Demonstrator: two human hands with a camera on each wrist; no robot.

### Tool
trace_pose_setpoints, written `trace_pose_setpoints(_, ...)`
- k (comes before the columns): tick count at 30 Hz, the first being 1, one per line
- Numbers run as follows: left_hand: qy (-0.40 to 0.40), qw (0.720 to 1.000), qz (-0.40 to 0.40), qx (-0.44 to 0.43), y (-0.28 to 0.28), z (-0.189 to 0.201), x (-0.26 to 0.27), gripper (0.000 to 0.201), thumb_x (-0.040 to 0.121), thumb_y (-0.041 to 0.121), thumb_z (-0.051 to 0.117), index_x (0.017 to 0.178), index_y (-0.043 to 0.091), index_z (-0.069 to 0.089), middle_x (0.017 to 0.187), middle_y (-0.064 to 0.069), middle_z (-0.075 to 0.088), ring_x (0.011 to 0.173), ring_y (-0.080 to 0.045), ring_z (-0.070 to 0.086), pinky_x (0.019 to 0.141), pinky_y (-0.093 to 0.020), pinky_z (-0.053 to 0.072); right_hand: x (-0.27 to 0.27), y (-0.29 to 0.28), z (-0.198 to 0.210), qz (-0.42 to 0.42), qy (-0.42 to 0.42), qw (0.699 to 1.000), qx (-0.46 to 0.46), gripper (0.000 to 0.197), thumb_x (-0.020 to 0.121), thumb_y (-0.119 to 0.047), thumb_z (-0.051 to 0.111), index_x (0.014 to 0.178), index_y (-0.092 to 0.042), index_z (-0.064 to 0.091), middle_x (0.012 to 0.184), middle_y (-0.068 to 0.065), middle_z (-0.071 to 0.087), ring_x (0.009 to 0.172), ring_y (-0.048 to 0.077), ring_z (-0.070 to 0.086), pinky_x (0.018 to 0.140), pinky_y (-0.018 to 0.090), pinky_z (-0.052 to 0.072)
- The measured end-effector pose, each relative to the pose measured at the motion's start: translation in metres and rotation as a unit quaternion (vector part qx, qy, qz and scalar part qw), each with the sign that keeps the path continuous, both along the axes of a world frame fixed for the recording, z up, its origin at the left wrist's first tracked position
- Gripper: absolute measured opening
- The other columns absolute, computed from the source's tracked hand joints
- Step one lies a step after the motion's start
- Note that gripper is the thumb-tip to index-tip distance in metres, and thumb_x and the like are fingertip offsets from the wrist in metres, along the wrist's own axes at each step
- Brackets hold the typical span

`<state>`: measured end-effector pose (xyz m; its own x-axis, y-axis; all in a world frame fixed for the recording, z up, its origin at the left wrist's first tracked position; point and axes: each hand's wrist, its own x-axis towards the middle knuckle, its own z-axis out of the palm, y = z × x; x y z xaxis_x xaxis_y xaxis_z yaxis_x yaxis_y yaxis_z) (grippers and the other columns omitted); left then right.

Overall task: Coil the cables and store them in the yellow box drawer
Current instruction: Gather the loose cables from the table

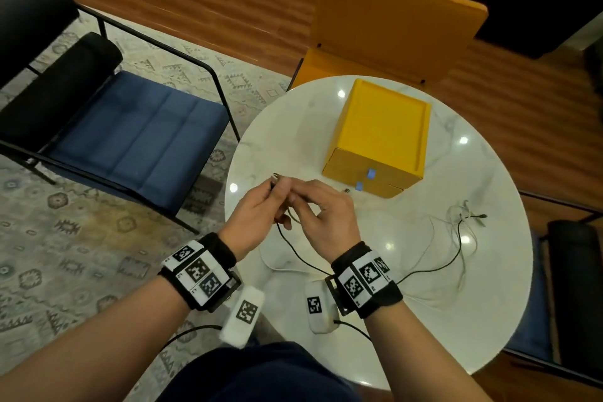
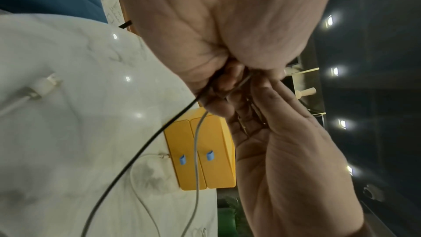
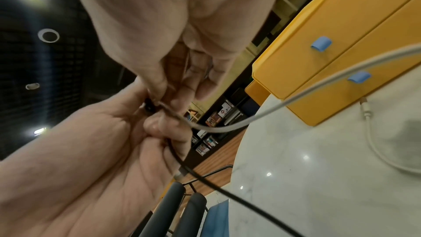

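Note:
Over the round white marble table my two hands meet. My left hand grips the black cable near its plug, which sticks up past the thumb. My right hand pinches the end of a white cable right beside the left fingers. The black cable trails under my right wrist to the table's right side. The yellow box stands beyond the hands, both drawers closed, each with a blue tab.
A tangle of thin white cables lies at the table's right. Another white cable ends at the box front, and a white plug lies near the table edge. A blue chair stands left, a yellow chair behind, a dark chair right.

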<state>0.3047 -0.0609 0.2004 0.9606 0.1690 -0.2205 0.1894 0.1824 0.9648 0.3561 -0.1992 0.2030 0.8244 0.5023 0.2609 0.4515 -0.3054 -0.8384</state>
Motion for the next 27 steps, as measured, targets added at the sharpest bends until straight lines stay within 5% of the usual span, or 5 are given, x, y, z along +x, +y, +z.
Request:
trace_pose_setpoints(5, 0.023, 0.99, 0.115, 0.076, 0.019, -0.012, -0.02, 0.041, 0.104, 0.041, 0.037, 0.081, 0.014, 0.058, 0.078, -0.006, 0.051, 0.068, -0.012, 0.053, 0.073, -0.035, 0.048, 0.003, 0.004, -0.022, -0.07, 0.086, 0.993, 0.026, 0.017, 0.094, -0.005, 0.064, 0.1, -0.02, 0.07, 0.092, 0.001, 0.068, 0.072, 0.008, 0.072, 0.067, 0.018, 0.054)
trace_pose_setpoints(9, 0.035, 0.996, 0.045, 0.072, 0.028, -0.012, -0.049, 0.048, 0.103, 0.046, 0.034, 0.072, 0.016, 0.056, 0.075, -0.004, 0.06, 0.08, -0.023, 0.063, 0.086, -0.032, 0.048, 0.015, 0.018, -0.066, -0.018, 0.073, 0.983, -0.168, 0.01, 0.093, -0.014, 0.065, 0.1, -0.018, 0.071, 0.095, 0.0, 0.07, 0.078, 0.012, 0.061, 0.078, 0.029, 0.055)
trace_pose_setpoints(16, 0.029, 1.0, -0.002, 0.007, 0.024, -0.018, -0.08, 0.049, 0.084, 0.069, 0.053, 0.073, 0.022, 0.05, 0.058, 0.007, 0.041, 0.053, -0.01, 0.047, 0.077, -0.048, 0.054, -0.003, 0.054, -0.106, 0.149, 0.133, 0.827, -0.526, 0.035, 0.078, -0.052, 0.073, 0.092, -0.021, 0.071, 0.099, 0.003, 0.071, 0.09, 0.026, 0.067, 0.079, 0.035, 0.055)
trace_pose_setpoints(21, 0.041, 0.998, 0.046, 0.011, 0.034, -0.019, -0.08, 0.036, 0.089, 0.055, 0.061, 0.067, 0.028, 0.05, 0.063, 0.003, 0.039, 0.054, -0.011, 0.044, 0.061, -0.04, 0.047, -0.008, 0.052, -0.11, 0.094, 0.128, 0.838, -0.523, 0.03, 0.08, -0.037, 0.068, 0.099, -0.014, 0.07, 0.104, 0.007, 0.07, 0.098, 0.03, 0.068, 0.088, 0.037, 0.053)
trace_pose_setpoints(27, 0.053, 0.987, 0.007, 0.15, 0.051, -0.016, -0.054, 0.018, 0.087, 0.025, 0.075, 0.076, 0.022, 0.06, 0.062, -0.001, 0.036, 0.058, -0.02, 0.033, 0.056, -0.03, 0.032, 0.006, 0.013, -0.087, -0.025, 0.105, 0.928, -0.358, 0.014, 0.081, -0.027, 0.072, 0.084, -0.014, 0.07, 0.098, 0.004, 0.063, 0.087, 0.026, 0.064, 0.073, 0.034, 0.052)
